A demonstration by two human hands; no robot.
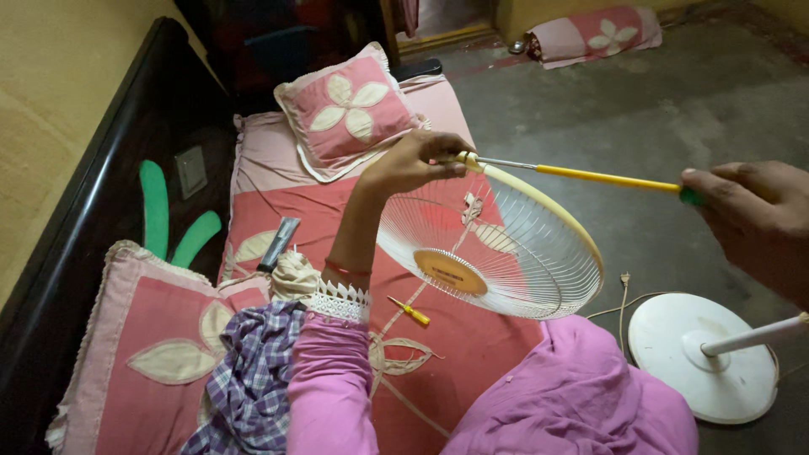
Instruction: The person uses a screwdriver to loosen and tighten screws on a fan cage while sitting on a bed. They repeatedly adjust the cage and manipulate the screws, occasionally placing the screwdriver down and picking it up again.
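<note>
Over the pink bedspread (472, 337) with its pale flower appliqué, I hold a round cream-rimmed wire fan guard (493, 253) tilted up off the bed, its flat golden disc at the centre facing me. My left hand (413, 163) is closed on the top edge of the guard's rim, fingers curled over it and pinching just where the tool meets it. My right hand (754, 221) sits far out to the right, fingers wrapped shut around the green end of a long screwdriver with a yellow shaft (590, 176); its thin metal tip reaches across to the rim, touching it right beside my left fingertips.

A small yellow-handled screwdriver (409, 312) lies loose on the bedspread below the guard, near my left forearm. A bundle of purple checked cloth (249, 379) rests against my left sleeve, with a knotted pale cloth (291, 274) just above it. A dark flat rectangular object (280, 244) lies on the bed beyond that; I cannot tell what it is. Two pink square cushions with cream flower patches sit on the bed, one near the far end (350, 109) and one close on my left (156, 354). On the grey floor to my right stands a white round fan base (695, 358) with its white pole leaning off toward the edge of view.
</note>
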